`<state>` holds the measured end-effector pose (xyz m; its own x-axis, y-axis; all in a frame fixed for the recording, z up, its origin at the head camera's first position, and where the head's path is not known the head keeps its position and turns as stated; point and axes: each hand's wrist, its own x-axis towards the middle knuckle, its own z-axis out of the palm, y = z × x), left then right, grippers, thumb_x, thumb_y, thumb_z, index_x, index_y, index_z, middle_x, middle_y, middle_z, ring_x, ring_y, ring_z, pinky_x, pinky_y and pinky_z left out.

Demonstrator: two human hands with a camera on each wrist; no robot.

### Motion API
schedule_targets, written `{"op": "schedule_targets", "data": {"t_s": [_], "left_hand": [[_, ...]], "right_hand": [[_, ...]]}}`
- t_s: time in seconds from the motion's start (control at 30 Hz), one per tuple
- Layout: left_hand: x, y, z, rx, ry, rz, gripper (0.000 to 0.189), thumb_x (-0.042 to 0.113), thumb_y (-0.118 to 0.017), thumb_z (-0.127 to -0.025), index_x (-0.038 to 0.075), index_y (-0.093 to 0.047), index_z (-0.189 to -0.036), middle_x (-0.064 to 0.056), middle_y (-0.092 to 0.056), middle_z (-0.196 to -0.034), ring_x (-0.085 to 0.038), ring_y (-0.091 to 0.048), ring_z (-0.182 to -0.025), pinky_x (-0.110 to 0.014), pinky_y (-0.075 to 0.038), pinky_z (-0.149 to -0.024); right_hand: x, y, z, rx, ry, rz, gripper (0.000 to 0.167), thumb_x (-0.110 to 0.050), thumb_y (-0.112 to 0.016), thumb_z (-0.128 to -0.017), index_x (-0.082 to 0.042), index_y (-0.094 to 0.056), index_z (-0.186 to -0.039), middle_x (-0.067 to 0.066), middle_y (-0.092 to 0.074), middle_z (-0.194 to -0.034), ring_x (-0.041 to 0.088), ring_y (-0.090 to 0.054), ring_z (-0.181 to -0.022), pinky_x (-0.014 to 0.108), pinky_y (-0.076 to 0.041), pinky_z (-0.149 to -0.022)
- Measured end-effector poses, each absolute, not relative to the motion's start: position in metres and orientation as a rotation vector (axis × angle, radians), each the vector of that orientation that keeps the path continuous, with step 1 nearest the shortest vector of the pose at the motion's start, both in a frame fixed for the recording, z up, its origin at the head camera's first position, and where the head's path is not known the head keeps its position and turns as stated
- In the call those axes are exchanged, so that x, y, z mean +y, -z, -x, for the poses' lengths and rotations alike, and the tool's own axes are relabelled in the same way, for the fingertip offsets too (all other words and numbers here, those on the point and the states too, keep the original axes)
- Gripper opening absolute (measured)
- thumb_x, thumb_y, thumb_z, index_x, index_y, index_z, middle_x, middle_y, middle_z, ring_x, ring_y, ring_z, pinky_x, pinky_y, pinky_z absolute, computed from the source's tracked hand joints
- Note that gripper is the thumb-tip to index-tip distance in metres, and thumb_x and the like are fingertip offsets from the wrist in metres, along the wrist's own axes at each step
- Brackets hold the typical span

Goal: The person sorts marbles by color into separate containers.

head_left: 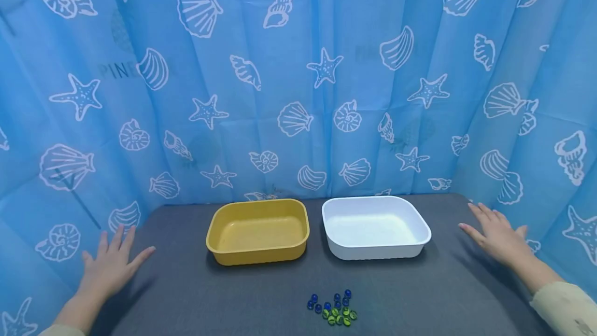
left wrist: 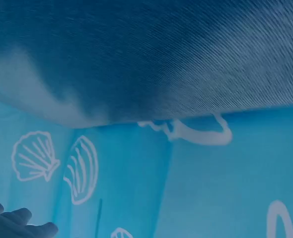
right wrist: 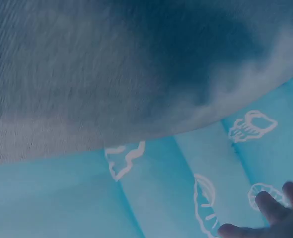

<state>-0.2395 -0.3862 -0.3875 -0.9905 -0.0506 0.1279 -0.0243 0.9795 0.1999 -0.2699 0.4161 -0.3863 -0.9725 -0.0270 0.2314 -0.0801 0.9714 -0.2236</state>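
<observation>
My left hand [head_left: 109,268] is held over the table's left edge with its fingers spread, and nothing is in it. At the right edge my right hand [head_left: 501,235] hovers, fingers also spread and holding nothing. Between them, far from both, several dark blue marbles [head_left: 327,306] lie grouped near the front with several green marbles [head_left: 339,319]. A yellow bin [head_left: 256,257] stands behind them on the left, and a white bin [head_left: 378,252] on the right; both are bare inside. The wrist views catch only fingertips [left wrist: 22,218] of the left hand and fingers [right wrist: 273,208] of the right.
A dark grey cloth-covered table [head_left: 261,294] carries the bins and marbles. Around its back and sides hangs a blue curtain [head_left: 298,92] printed with white shells and starfish. The two bins stand side by side with a narrow gap.
</observation>
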Motion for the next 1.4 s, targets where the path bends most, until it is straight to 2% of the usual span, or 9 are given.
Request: {"op": "schedule_targets", "data": {"t_s": [0.17,0.27,0.47,0.63,0.8,1.0,1.07,1.27,1.4], "left_hand": [[-0.373,0.384,0.243,-2.967,0.262,0.025,0.098,0.066,-0.040,-0.095,-0.018,-0.026,-0.142,-0.043,-0.028,-0.139,-0.064,-0.021,-0.125,-0.080,-0.022,-0.090],[-0.360,0.380,0.245,-2.943,0.407,0.097,0.091,0.057,-0.044,-0.098,-0.020,-0.025,-0.141,-0.044,-0.028,-0.139,-0.063,-0.025,-0.125,-0.075,-0.025,-0.095],[-0.329,0.374,0.248,-2.926,0.867,0.115,0.082,0.048,-0.043,-0.102,-0.013,-0.013,-0.149,-0.041,-0.017,-0.148,-0.059,-0.017,-0.133,-0.070,-0.020,-0.104],[-0.309,0.376,0.255,-2.887,1.182,0.063,0.083,0.049,-0.042,-0.102,-0.003,-0.003,-0.153,-0.031,-0.012,-0.155,-0.053,-0.012,-0.139,-0.067,-0.020,-0.106],[-0.288,0.377,0.267,-2.748,1.488,0.016,0.079,0.037,-0.047,-0.103,0.002,0.001,-0.155,-0.025,-0.012,-0.157,-0.046,-0.014,-0.142,-0.059,-0.025,-0.109],[-0.258,0.379,0.280,-2.541,1.738,-0.187,0.071,0.025,-0.050,-0.103,0.007,-0.007,-0.156,-0.019,-0.017,-0.159,-0.040,-0.016,-0.144,-0.056,-0.023,-0.111],[-0.248,0.382,0.284,-2.446,1.825,-0.259,0.068,0.020,-0.052,-0.102,0.008,-0.012,-0.156,-0.016,-0.019,-0.158,-0.037,-0.015,-0.145,-0.056,-0.022,-0.112],[-0.228,0.387,0.294,-2.238,2.048,-0.374,0.062,0.006,-0.050,-0.100,0.007,-0.020,-0.155,-0.013,-0.019,-0.159,-0.032,-0.013,-0.146,-0.050,-0.016,-0.115],[-0.223,0.389,0.299,-2.174,2.109,-0.411,0.060,-0.001,-0.046,-0.100,0.007,-0.022,-0.154,-0.012,-0.018,-0.159,-0.031,-0.012,-0.146,-0.047,-0.012,-0.116]], "right_hand": [[0.398,0.381,0.258,-2.709,-0.487,-0.068,0.063,-0.037,-0.049,-0.102,0.016,-0.039,-0.135,0.041,-0.044,-0.126,0.058,-0.046,-0.108,0.069,-0.039,-0.079],[0.382,0.377,0.250,-2.560,-0.601,-0.109,0.047,-0.025,-0.056,-0.100,0.014,-0.050,-0.125,0.034,-0.056,-0.110,0.043,-0.060,-0.090,0.052,-0.051,-0.068],[0.353,0.375,0.243,-2.288,-0.879,-0.345,0.017,0.000,-0.062,-0.093,0.006,-0.062,-0.108,-0.003,-0.063,-0.083,0.000,-0.055,-0.066,0.015,-0.044,-0.052],[0.335,0.378,0.237,-2.299,-1.139,-0.620,0.026,0.007,-0.059,-0.092,-0.009,-0.065,-0.111,-0.018,-0.062,-0.092,0.005,-0.061,-0.071,0.016,-0.051,-0.060],[0.319,0.380,0.230,-2.368,-1.409,-0.894,0.045,0.009,-0.052,-0.094,-0.027,-0.065,-0.118,-0.012,-0.066,-0.100,0.009,-0.065,-0.079,0.024,-0.056,-0.065],[0.304,0.384,0.230,-2.484,-1.706,-1.223,0.054,0.007,-0.044,-0.099,-0.034,-0.060,-0.131,-0.010,-0.067,-0.109,0.012,-0.067,-0.086,0.031,-0.056,-0.064],[0.301,0.386,0.231,-2.533,-1.835,-1.275,0.047,0.005,-0.043,-0.100,-0.023,-0.059,-0.135,-0.007,-0.067,-0.113,0.012,-0.066,-0.089,0.033,-0.056,-0.065],[0.279,0.394,0.234,-2.677,-2.010,-1.277,0.039,-0.001,-0.047,-0.101,0.018,-0.043,-0.134,0.036,-0.056,-0.121,0.015,-0.065,-0.101,0.033,-0.056,-0.075],[0.261,0.399,0.237,-2.707,-1.945,-1.380,0.042,-0.002,-0.050,-0.100,0.021,-0.040,-0.133,0.041,-0.052,-0.122,0.014,-0.062,-0.110,0.026,-0.053,-0.084]]}}
